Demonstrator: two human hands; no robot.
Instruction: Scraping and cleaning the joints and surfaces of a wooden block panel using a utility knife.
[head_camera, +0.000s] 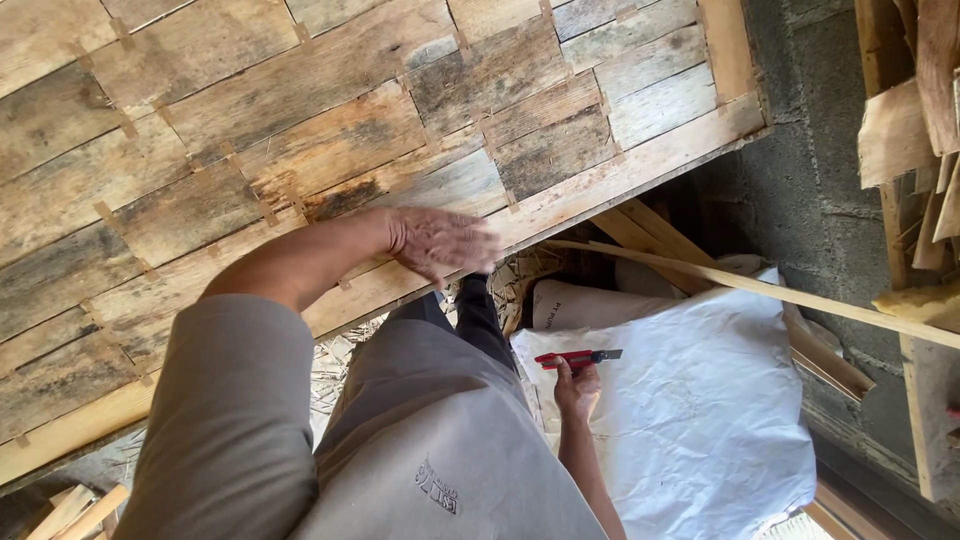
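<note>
My left hand (440, 242) lies flat, fingers apart, on the near edge of a large panel of weathered wooden boards (300, 130), by its pale edge strip (640, 165). My right hand (577, 388) hangs low beside my leg and grips a red utility knife (575, 358) with its dark blade pointing right. The knife hovers over a crumpled white sheet (700, 400) on the ground. My grey sleeve and grey trousers fill the lower middle of the view.
A thin pale wooden lath (760, 288) runs diagonally from under the panel to the right. Stacked timber offcuts (915, 120) stand at the right against a grey block wall (810, 150). Wood shavings (340, 350) litter the ground below the panel.
</note>
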